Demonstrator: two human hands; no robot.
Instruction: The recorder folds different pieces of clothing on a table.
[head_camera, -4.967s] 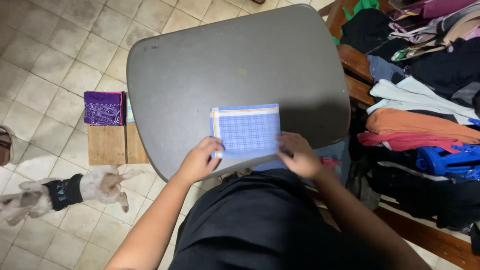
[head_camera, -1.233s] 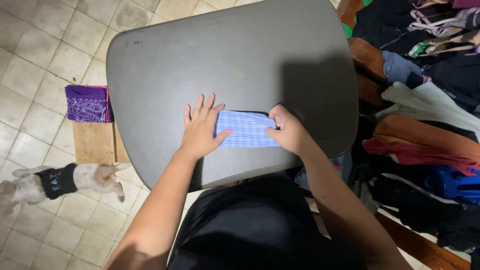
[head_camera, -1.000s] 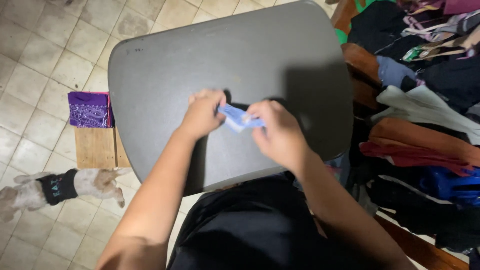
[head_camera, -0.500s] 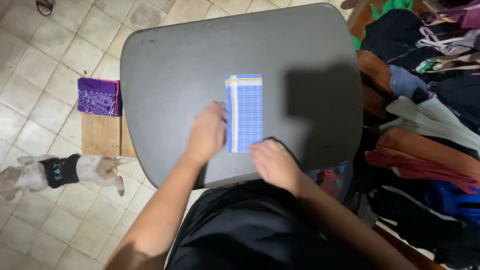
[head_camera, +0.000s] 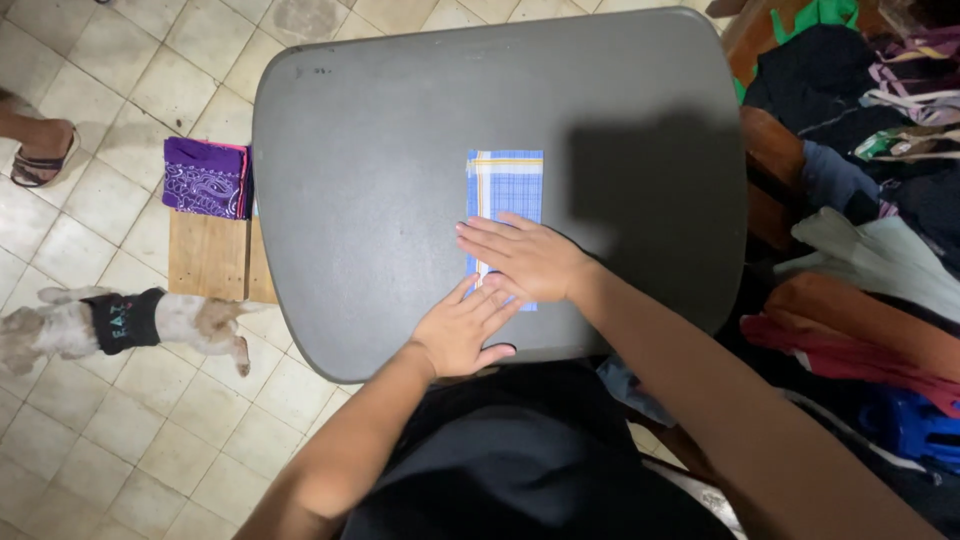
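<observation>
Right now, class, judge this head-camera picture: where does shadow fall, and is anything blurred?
Head view: a dark shadow covers the grey rounded table right of the blue checked folded cloth; both flat hands, left hand and right hand, look sharp; the clothes pile at right is dim.

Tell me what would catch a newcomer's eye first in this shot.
First, the blue plaid cloth, folded into a narrow strip mid-way across the grey table, with the right hand flat on its near end and the left hand beside it. Then the small dog on the tiled floor at left, and the heaped clothes at right.
</observation>
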